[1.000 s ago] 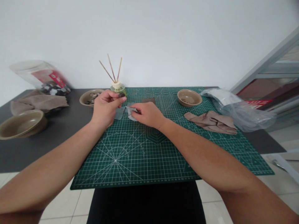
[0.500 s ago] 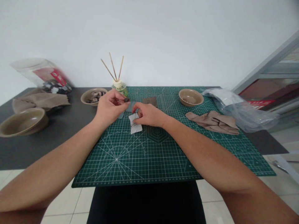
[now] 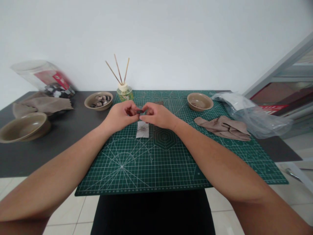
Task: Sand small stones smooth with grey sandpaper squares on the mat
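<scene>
Above the green cutting mat (image 3: 166, 169), my left hand (image 3: 122, 115) pinches a small dark piece (image 3: 140, 111) between thumb and fingers. My right hand (image 3: 158, 115) meets it from the other side, its fingertips closed on the same piece. Just below the hands, a white paper square (image 3: 142, 130) with dark smudges lies flat on the mat. Part of a brown flat square (image 3: 159, 102) shows behind my right hand. To the left, a tan bowl (image 3: 88, 103) holds several dark and pale small pieces.
A reed diffuser (image 3: 124, 93) stands behind my left hand. Another tan bowl (image 3: 200, 101) with a few bits sits right, near a crumpled brown cloth (image 3: 223, 128) and a clear plastic bag (image 3: 264, 117). Far left are a larger bowl (image 3: 23, 127), a cloth (image 3: 46, 104) and a filled bag (image 3: 53, 78).
My right hand has let go of the white paper, which now lies on the mat. It has moved up to the dark piece in my left hand, which came slightly right.
</scene>
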`<state>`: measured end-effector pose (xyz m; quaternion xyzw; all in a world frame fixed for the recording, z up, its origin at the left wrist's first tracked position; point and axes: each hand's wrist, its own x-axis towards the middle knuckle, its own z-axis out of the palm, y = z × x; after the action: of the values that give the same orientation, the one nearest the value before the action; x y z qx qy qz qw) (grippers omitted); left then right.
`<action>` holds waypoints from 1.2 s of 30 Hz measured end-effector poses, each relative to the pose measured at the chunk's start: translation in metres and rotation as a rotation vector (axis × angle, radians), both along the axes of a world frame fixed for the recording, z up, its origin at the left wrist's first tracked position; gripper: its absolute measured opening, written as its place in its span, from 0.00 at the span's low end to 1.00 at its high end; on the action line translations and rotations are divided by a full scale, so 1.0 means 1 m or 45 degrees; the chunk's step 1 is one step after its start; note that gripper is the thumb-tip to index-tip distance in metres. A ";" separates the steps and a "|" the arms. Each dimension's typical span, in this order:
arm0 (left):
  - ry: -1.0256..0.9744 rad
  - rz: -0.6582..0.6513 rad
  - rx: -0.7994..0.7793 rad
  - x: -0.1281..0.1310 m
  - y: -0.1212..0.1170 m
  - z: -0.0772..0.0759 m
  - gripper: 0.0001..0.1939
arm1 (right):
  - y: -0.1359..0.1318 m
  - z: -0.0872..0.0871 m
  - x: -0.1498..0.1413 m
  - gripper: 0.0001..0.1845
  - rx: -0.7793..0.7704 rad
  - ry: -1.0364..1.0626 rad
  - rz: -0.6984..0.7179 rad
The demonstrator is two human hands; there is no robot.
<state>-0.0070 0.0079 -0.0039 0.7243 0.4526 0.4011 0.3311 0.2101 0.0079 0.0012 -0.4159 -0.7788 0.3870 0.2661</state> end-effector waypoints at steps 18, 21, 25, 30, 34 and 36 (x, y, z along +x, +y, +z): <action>0.805 -0.456 0.013 -0.001 -0.001 0.013 0.14 | 0.007 0.005 0.011 0.10 -0.056 0.026 0.339; 0.816 -0.484 0.046 -0.002 0.001 0.013 0.14 | 0.006 0.006 0.011 0.09 0.030 -0.082 0.350; 0.845 -0.506 0.049 -0.004 0.001 0.014 0.13 | 0.007 0.006 0.011 0.08 0.093 -0.202 0.329; 0.861 -0.532 0.015 -0.005 0.000 0.015 0.18 | 0.007 0.005 0.010 0.08 0.133 -0.280 0.288; 0.864 -0.514 -0.041 -0.005 0.002 0.015 0.22 | 0.005 0.007 0.009 0.07 0.150 -0.337 0.293; 0.867 -0.504 -0.053 -0.005 0.002 0.015 0.23 | 0.004 0.009 0.009 0.07 0.175 -0.373 0.297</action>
<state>-0.0120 0.0101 0.0106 0.8823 0.3962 0.0572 0.2477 0.2192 0.0119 0.0100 -0.3555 -0.8766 0.2966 0.1312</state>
